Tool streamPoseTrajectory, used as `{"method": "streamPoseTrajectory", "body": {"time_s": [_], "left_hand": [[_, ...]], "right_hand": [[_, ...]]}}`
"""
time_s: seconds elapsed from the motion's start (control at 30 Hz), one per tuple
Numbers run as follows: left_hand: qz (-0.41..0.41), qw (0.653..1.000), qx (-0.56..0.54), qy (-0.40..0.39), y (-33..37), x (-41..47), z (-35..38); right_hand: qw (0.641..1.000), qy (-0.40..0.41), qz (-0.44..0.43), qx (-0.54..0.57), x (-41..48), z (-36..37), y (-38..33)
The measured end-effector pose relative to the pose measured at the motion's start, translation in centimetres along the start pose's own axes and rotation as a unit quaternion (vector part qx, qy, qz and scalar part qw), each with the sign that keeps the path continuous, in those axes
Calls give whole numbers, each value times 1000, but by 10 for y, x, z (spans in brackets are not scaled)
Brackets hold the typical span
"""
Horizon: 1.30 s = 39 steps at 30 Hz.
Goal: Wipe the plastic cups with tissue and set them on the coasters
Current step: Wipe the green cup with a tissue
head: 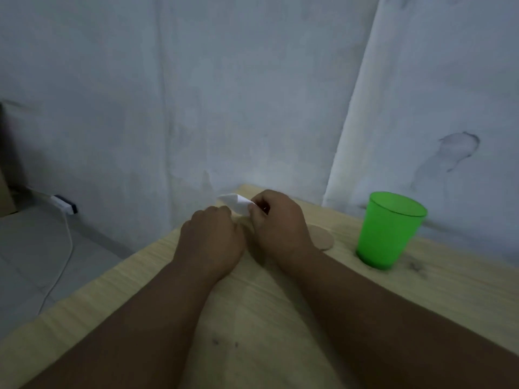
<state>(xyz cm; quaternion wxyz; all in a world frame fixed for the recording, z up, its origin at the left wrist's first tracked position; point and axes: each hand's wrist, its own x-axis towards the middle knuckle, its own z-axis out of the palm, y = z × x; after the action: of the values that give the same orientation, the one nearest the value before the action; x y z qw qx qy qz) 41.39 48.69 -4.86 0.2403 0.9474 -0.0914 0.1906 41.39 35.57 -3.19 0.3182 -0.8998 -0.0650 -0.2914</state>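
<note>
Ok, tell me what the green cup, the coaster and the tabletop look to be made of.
Green cup: plastic, smooth and slightly translucent, since light glows through its wall.
Coaster: probably cork or pale wood, matte tan. It is mostly hidden behind the right hand, which pinches the tissue, so this is uncertain.
Tabletop: wood or wood-look laminate, matte, with fine straight grain lines.

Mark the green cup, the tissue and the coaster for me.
green cup (390,234): head view, middle of its side wall.
tissue (234,204): head view, middle of the exposed white fold.
coaster (323,239): head view, the uncovered tan part, left of the cup.
</note>
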Motion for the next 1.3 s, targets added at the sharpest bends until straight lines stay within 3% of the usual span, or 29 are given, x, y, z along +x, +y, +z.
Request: {"method": "streamPoseTrajectory", "body": {"time_s": [0.13,0.27,0.43,0.6,0.7,0.8,0.9,1.0,1.1,1.23,1.3], "left_hand": [[37,959,-279,29,28,-25,-17],[62,879,-466,-80,83,-58,-38],[27,864,-483,-143,156,-83,-26],[-10,842,-527,-120,216,-102,3],[-35,826,-547,-131,237,-110,16],[-55,817,-558,-133,240,-114,31],[-40,827,-546,-128,236,-112,39],[-55,808,-572,-133,237,-106,43],[-86,797,-588,-109,236,-102,43],[-61,857,-509,41,228,-103,41],[-79,869,-475,119,222,-100,41]], "right_hand": [[990,65,24,124,-41,-61,-9],[961,116,116,221,-75,-125,-5],[955,114,178,207,-109,-185,21],[928,108,216,284,-135,-226,51],[869,123,284,387,-145,-242,69],[760,95,366,529,-151,-253,81],[764,76,395,504,-149,-251,88],[798,39,398,451,-147,-242,85],[797,39,419,433,-144,-238,84],[796,99,427,418,-129,-241,89],[798,134,410,421,-120,-241,92]]}}
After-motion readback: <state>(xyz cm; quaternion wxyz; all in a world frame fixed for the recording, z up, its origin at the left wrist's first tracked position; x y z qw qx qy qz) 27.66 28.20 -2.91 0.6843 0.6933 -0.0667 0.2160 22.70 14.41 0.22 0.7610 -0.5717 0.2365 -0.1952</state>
